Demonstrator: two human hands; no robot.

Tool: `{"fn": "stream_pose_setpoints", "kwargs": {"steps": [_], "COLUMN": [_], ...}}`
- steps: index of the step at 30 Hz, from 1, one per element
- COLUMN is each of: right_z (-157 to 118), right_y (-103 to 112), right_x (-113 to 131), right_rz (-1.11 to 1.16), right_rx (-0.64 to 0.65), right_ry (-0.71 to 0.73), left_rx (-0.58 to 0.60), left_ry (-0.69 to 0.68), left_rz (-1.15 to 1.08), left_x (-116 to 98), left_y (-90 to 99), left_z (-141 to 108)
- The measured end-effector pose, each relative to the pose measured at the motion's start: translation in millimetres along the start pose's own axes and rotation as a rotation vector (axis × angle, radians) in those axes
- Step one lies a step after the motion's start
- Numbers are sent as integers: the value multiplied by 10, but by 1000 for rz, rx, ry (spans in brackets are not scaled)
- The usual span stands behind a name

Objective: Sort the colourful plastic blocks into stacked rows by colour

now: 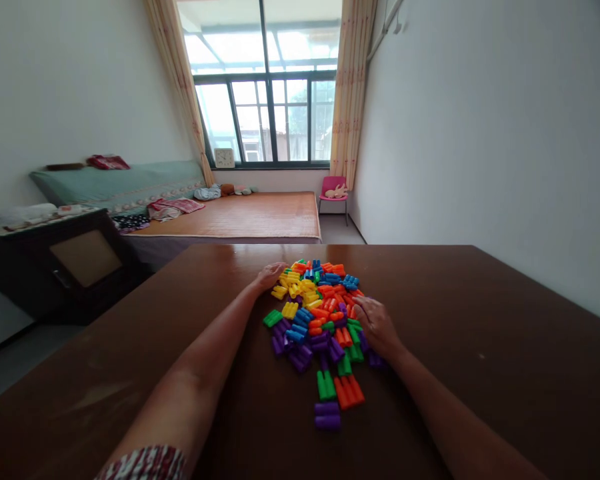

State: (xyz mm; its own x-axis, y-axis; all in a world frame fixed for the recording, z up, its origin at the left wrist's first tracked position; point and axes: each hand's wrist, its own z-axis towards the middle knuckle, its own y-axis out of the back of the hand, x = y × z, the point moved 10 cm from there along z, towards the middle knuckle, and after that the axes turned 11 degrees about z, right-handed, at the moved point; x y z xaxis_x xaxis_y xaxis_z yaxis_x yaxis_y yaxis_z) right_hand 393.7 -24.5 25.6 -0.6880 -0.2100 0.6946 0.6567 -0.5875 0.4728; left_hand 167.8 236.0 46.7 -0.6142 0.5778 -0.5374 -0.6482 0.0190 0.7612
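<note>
A heap of plastic building blocks in yellow, blue, orange, green and purple lies in the middle of the brown table. At its far left edge my left hand (271, 275) rests against the yellow blocks (305, 291), fingers stretched out and partly hidden. On the other side my right hand (379, 325) lies open along the orange blocks (333, 293) and green blocks (355, 352), its fingers pointing into the heap. Blue blocks (297, 332) and purple blocks (300, 359) spread across the near left. Closest to me lies a purple block (327, 416), just below an orange block (349, 392).
The brown table (480, 300) reaches out on both sides of the heap. Beyond it stand a bed (250, 213), a pink chair (334, 183) and a window. A dark cabinet (40, 267) is at the left, and a white wall runs along the right.
</note>
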Motion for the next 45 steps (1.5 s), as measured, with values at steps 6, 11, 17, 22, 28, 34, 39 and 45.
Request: {"fn": "stream_pose_setpoints", "kwargs": {"steps": [6,11,17,22,28,34,39,45], "right_z": [-79,-107,19,63,66,69,54,24], "right_y": [-220,-258,20,89,42,55,74,41], "right_x": [343,536,40,-356,-383,-354,-405,-556], "right_rz": [142,351,421,407,378,364,449,540], "right_rx": [139,225,4,-115,-79,-76,-89,-107], "right_ry": [64,25,-165,-259,-265,-256,-293,-352], "left_rx": [253,280,91,227,399,316,279,97], "left_ry": [-204,-239,-322,-610,-858,-878,-881,-602], "left_rz": [-54,-32,85,187,340,418,412,344], "left_x": [-349,-379,-923,-1989,-2569,-2538,-2646,-2203], "left_y": [-387,-176,389,253,-297,-551,-631,-87], "left_z": [-232,-574,-1153,-2122,-2874,-2711,-2615,-2131]}}
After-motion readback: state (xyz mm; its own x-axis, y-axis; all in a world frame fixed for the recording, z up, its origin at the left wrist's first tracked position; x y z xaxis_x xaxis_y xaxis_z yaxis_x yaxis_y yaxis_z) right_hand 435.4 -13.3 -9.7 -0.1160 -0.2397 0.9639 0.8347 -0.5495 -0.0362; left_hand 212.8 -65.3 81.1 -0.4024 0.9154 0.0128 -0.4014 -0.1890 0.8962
